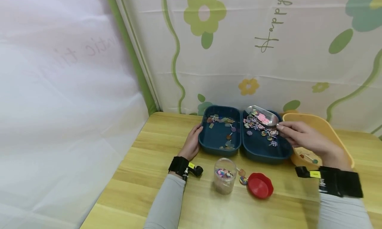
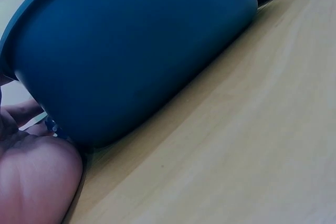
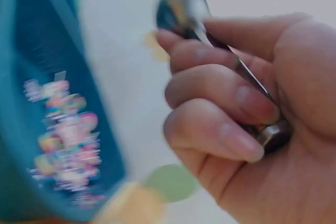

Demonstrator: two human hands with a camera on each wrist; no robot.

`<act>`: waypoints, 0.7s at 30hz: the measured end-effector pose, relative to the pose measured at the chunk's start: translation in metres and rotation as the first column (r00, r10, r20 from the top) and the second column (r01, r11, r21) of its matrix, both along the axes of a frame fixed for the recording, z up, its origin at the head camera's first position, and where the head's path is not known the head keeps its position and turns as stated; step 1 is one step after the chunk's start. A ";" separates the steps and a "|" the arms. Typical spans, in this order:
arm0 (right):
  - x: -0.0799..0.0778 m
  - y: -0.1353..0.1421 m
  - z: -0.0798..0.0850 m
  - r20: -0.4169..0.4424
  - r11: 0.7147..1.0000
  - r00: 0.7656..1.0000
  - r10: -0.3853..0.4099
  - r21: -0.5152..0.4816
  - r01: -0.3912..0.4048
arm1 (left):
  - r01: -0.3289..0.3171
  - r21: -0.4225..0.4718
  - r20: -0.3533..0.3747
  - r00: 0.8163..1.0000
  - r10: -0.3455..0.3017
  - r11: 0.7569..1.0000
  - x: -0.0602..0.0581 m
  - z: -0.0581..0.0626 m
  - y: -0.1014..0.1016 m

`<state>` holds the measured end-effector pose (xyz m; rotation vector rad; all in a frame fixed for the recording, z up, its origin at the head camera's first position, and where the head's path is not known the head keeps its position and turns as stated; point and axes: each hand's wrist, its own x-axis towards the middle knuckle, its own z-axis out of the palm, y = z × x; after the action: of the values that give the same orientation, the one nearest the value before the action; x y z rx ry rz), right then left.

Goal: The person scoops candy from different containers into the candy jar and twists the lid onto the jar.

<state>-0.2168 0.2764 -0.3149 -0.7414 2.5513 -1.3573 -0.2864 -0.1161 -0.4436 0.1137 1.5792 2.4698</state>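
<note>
My right hand (image 1: 304, 139) grips the handle of a metal scoop (image 1: 271, 117). In the right wrist view the fingers curl around the scoop's handle (image 3: 277, 134). The scoop is over the right blue bin (image 1: 265, 158) and carries small pink and multicoloured candy-like pieces. Swirled pieces (image 1: 256, 124) lie in that bin beneath it. My left hand (image 1: 192, 143) rests along the outer left side of the left blue bin (image 1: 219, 151), its fingers partly hidden by the wall in the left wrist view. Small lollipop-shaped pieces (image 1: 229, 136) are scattered in this bin.
A clear jar (image 1: 223, 184) with swirled pieces in it stands in front of the bins. Beside it lie two small lollipops (image 1: 243, 180) and a red scalloped lid (image 1: 260, 186). A yellow bin (image 1: 322, 123) is at the right, partly behind my right arm. A printed curtain (image 1: 238, 56) hangs behind.
</note>
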 end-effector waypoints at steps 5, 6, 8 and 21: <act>0.032 -0.012 0.038 -0.172 0.981 0.974 0.150 0.151 -0.124 | -0.018 -0.018 -0.012 1.000 0.018 1.000 -0.005 0.002 0.001; 0.038 -0.017 0.045 -0.193 0.971 0.963 0.187 0.182 -0.152 | -0.020 -0.019 -0.017 1.000 0.020 1.000 -0.006 0.003 0.001; 0.049 -0.030 0.055 -0.205 0.949 0.946 0.251 0.243 -0.199 | -0.022 -0.025 -0.022 1.000 0.021 0.999 -0.008 0.004 0.001; 0.083 -0.043 0.062 -0.347 0.910 0.936 0.065 0.405 0.087 | -0.015 -0.001 -0.010 1.000 0.015 1.000 -0.006 0.000 0.000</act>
<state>-0.1333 0.2335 -0.2530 -0.9508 2.9754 -0.6743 -0.2925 -0.1158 -0.4440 0.1143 1.5914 2.4837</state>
